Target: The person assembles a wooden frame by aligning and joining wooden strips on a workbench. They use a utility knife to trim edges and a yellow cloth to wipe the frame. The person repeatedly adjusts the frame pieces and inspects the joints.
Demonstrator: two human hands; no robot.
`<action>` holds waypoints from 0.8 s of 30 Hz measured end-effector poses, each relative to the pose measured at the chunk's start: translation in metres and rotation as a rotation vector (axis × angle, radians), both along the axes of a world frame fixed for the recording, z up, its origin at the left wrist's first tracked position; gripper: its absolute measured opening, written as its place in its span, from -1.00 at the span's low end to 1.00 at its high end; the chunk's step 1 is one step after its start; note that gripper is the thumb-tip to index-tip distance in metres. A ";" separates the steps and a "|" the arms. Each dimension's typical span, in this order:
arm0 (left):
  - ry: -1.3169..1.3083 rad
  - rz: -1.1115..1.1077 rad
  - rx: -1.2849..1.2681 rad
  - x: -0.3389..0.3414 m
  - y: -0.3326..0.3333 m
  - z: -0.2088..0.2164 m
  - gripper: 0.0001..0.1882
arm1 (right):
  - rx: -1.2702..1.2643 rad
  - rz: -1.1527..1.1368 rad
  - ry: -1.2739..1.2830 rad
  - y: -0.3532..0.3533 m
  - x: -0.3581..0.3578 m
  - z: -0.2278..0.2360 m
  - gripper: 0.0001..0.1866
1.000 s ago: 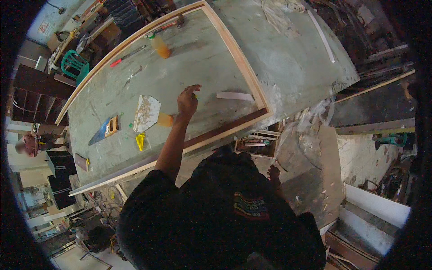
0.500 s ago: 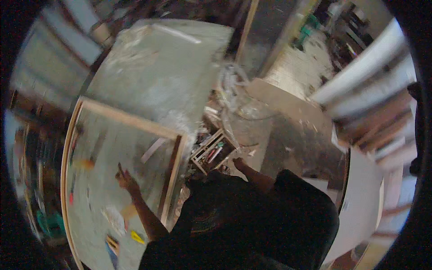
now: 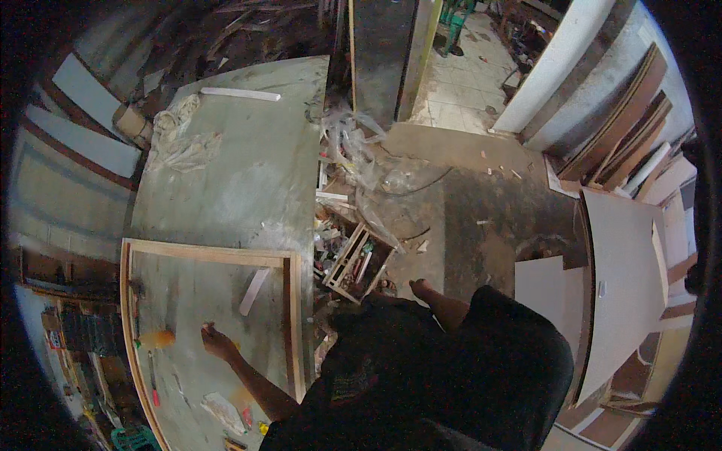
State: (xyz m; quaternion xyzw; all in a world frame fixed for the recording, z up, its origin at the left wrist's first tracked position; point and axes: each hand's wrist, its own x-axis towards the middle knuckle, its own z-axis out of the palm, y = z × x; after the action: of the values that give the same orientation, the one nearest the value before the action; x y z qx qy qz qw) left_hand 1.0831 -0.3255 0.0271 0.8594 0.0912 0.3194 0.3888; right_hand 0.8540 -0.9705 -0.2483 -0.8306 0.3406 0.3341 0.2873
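My left hand (image 3: 216,342) is over the pale worktable (image 3: 218,188), inside a rectangular wooden frame (image 3: 207,254). Its fingers are drawn together, and a small pale spot shows at their tips; whether it is a held thing is unclear. Around this hand lie a pale strip (image 3: 254,292), an orange-yellow object (image 3: 156,340), a red-handled tool (image 3: 154,387) and a crumpled whitish piece (image 3: 224,412). Off the table's right side hangs my right hand (image 3: 421,288), above the floor beside a wooden crate (image 3: 357,259). Its fingers look curled, and anything within them is hidden.
Plastic sheeting (image 3: 350,154) and scraps litter the floor along the table. Large boards (image 3: 620,278) stand at the right, with wood planks (image 3: 624,139) against the wall. A crumpled cloth (image 3: 177,139) and a white strip (image 3: 241,94) lie on the table's far part.
My view has turned, so the table and wooden frame appear straighter. My left hand's fingers, with one stretched out before, are now drawn in. The right hand still hangs beside the crate.
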 end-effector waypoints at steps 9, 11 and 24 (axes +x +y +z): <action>0.144 0.065 0.317 0.003 -0.022 0.004 -0.44 | 0.101 0.011 -0.241 0.015 0.040 0.096 -0.39; 0.261 0.025 0.118 0.006 -0.024 0.011 -0.45 | 0.121 -0.153 -0.259 0.020 0.045 0.108 -0.38; 0.393 0.082 -0.026 -0.015 -0.040 0.083 -0.50 | 0.089 -0.259 -0.122 0.002 0.014 -0.017 -0.40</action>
State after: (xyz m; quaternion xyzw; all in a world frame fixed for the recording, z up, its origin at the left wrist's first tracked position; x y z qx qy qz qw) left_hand 1.0680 -0.3653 0.1102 0.8957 0.2046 0.1599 0.3611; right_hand 0.8677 -0.9686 -0.2657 -0.7849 0.4118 0.2576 0.3847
